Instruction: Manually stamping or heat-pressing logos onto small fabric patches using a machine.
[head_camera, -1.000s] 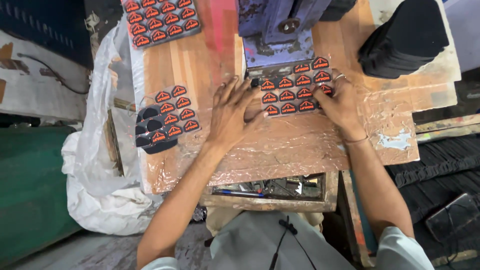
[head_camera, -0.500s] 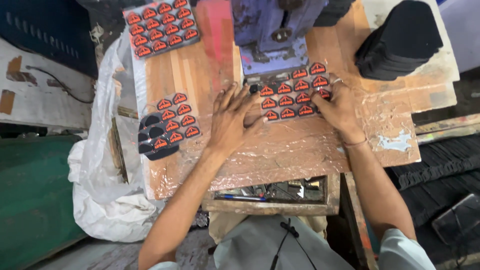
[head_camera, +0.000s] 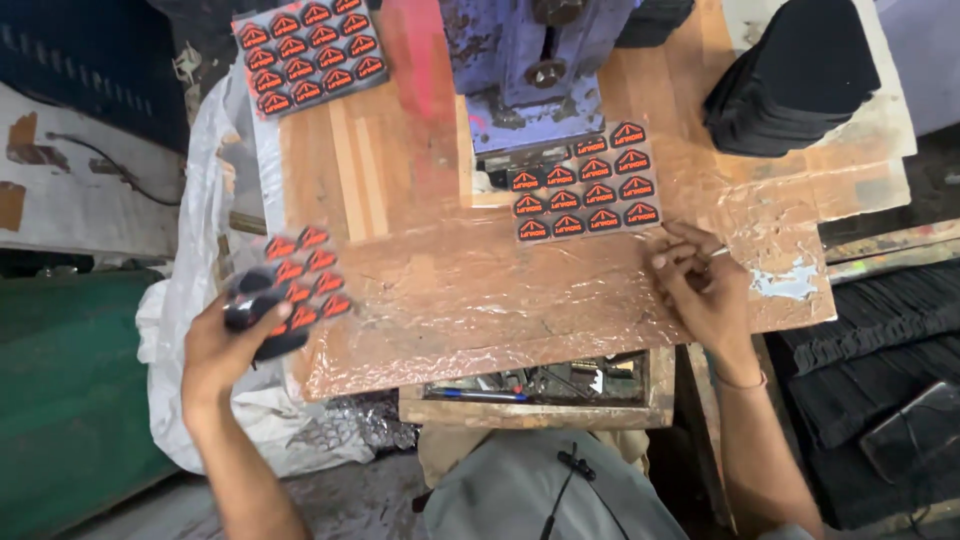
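Note:
A black sheet of red-orange badges (head_camera: 585, 185) lies on the foil-covered wooden board (head_camera: 480, 300), its far edge under the blue press (head_camera: 530, 70). My right hand (head_camera: 705, 290) rests on the board just below the sheet's right corner, fingers curled together. A thin pale sliver shows by its fingertips, and I cannot tell if it is held. My left hand (head_camera: 215, 350) is at the board's left edge, closed on the near end of a second black pile of red-orange badges (head_camera: 300, 285).
A third badge sheet (head_camera: 310, 45) lies at the far left. A stack of black blanks (head_camera: 795, 80) stands at the far right. A white plastic bag (head_camera: 190, 300) hangs left of the board. An open tray with tools (head_camera: 530, 385) sits below the front edge. Black sheets (head_camera: 880, 350) are piled at the right.
Both hands have left the sheet under the press. My left hand swung out to the left and gripped the badge pile there. My right hand drew back toward me and curled.

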